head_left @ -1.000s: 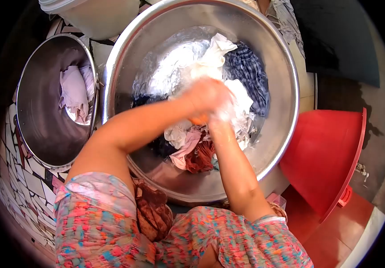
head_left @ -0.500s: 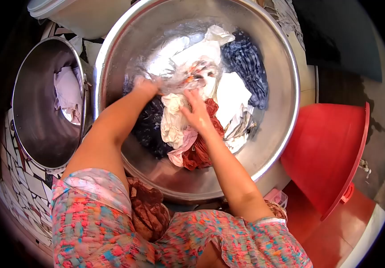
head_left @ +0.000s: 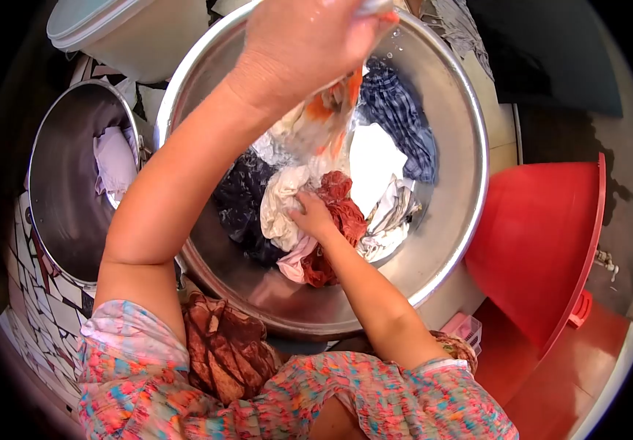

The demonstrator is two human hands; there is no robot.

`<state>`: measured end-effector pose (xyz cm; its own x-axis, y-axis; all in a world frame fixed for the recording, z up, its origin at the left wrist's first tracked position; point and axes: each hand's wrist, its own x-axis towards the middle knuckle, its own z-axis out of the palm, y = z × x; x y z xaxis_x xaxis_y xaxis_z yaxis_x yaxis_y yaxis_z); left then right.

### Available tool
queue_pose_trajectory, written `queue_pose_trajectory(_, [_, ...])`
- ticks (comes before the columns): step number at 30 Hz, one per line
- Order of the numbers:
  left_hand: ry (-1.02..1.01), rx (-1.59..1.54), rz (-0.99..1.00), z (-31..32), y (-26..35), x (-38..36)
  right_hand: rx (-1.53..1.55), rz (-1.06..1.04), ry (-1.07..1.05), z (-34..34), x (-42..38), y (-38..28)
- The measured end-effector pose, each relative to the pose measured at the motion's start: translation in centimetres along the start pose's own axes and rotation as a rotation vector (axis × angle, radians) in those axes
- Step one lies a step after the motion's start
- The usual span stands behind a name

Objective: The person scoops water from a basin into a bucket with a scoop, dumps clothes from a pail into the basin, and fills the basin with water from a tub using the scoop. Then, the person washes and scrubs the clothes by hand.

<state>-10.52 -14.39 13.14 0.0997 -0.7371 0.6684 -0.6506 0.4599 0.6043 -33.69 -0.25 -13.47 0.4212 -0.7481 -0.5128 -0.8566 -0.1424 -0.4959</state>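
My left hand [head_left: 305,40] is raised high over the basin, closed round a wet white and orange cloth [head_left: 324,110]. The cloth hangs down, blurred and dripping, and its top passes the upper frame edge. Lower down, my right hand [head_left: 315,218] rests on a cream cloth [head_left: 281,205] beside a rust-red cloth [head_left: 344,213], thumb and fingers apart. Around them in the metal basin [head_left: 448,242] lie a white cloth [head_left: 375,165], a blue checked cloth [head_left: 397,110], a dark patterned cloth [head_left: 243,205] and a pink cloth [head_left: 294,260].
A metal pot [head_left: 60,198] holding a pale lilac cloth [head_left: 115,160] stands at left. Behind it is a white bucket [head_left: 140,44]. To the right, a red tub [head_left: 536,242] lies tilted, with a small pink basket [head_left: 463,328] close by.
My left hand has risen from the basin, lifting the white and orange cloth up and toward the top. My right hand has shifted slightly down, onto the cream cloth.
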Motion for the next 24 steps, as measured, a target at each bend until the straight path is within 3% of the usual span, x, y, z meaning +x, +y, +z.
queue_pose_trajectory(1, [0.200,0.020,0.115,-0.1,0.1,-0.1,0.110,-0.020,0.036,-0.1,-0.1,0.4])
queue_pose_trajectory(6, [0.071,0.207,-0.146,3.9,-7.1,-4.6,0.280,-0.075,0.074,-0.8,-0.6,0.8])
queue_pose_trajectory(10, [-0.263,0.388,-0.549,7.9,-14.3,-14.9,0.325,-0.034,0.057,0.0,-0.3,1.3])
queue_pose_trajectory(12, [-0.467,0.413,-0.726,8.5,-14.9,-20.0,0.252,-0.100,0.139,0.5,-0.1,1.7])
queue_pose_trajectory(15, [-0.883,0.394,-0.732,7.9,-16.7,-26.1,0.362,0.052,-0.036,-1.6,0.0,0.2])
queue_pose_trajectory(18, [-0.987,0.503,-0.828,6.9,-15.0,-24.2,0.427,0.170,-0.137,-5.0,0.8,-1.8])
queue_pose_trajectory(19, [-1.033,0.450,-0.819,6.6,-14.5,-22.3,0.501,0.148,-0.058,-6.0,0.8,-2.7])
queue_pose_trajectory(20, [-1.029,0.358,-0.835,6.6,-13.8,-20.3,0.618,0.069,0.095,-5.7,1.5,-2.3])
queue_pose_trajectory(21, [-1.022,0.269,-0.851,6.5,-12.3,-17.8,0.752,0.190,0.098,-7.3,1.7,-3.5])
queue_pose_trajectory(22, [-0.967,0.251,-0.730,7.0,-10.6,-16.1,0.891,0.306,0.099,-9.1,2.1,-5.0])
queue_pose_trajectory(24, [-0.781,0.224,-0.465,6.9,-5.9,-13.9,1.539,0.497,0.078,-10.4,3.5,-5.9])
